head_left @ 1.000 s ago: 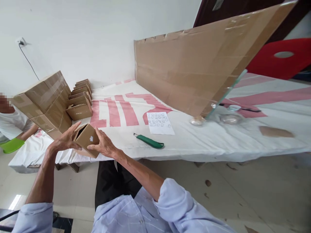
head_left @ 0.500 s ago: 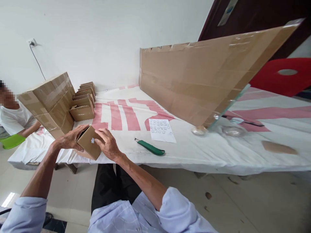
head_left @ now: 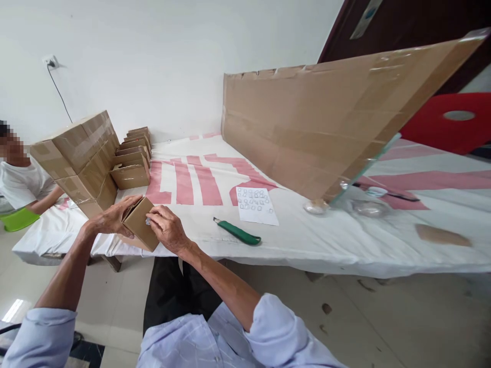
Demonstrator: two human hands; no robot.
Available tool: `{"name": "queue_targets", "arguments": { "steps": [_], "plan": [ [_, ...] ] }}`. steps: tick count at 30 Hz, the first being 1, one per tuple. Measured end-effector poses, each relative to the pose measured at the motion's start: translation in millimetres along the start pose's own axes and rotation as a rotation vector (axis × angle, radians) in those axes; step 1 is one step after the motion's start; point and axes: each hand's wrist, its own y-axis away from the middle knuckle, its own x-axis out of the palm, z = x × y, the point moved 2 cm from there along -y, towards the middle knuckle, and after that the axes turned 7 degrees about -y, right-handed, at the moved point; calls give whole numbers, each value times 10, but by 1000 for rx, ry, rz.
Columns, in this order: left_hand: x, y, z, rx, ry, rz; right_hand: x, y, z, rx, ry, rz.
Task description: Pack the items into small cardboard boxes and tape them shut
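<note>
Left hand [head_left: 117, 217] holds a small cardboard box [head_left: 140, 226], right hand [head_left: 169, 231] at its pale sticker [head_left: 148, 221]
Left fingers wrap the tilted box at the cloth-covered table's [head_left: 199, 237] near edge; right fingertips bunch nearly closed, hold on sticker unclear; a sharp tug could tear it, or a loose left grip drop the box
</note>
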Motion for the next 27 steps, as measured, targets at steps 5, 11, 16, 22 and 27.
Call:
{"name": "queue_targets", "arguments": {
  "steps": [5, 11, 16, 22, 27],
  "plan": [
    [16, -4, 12, 1, 0, -1, 3, 7, -3, 10, -12, -7],
    [18, -1, 4, -2, -5, -9, 9, 3, -17, 41, -29, 3],
    [17, -6, -1, 0, -18, 9, -5, -24, -25, 30, -12, -17],
    [10, 13, -21, -14, -4, -4, -29, -77, -53, 39, 11, 31],
    [-4, 27, -42, -36, 4, -22, -37, -58, -88, 32, -2, 43]
  ]
}}
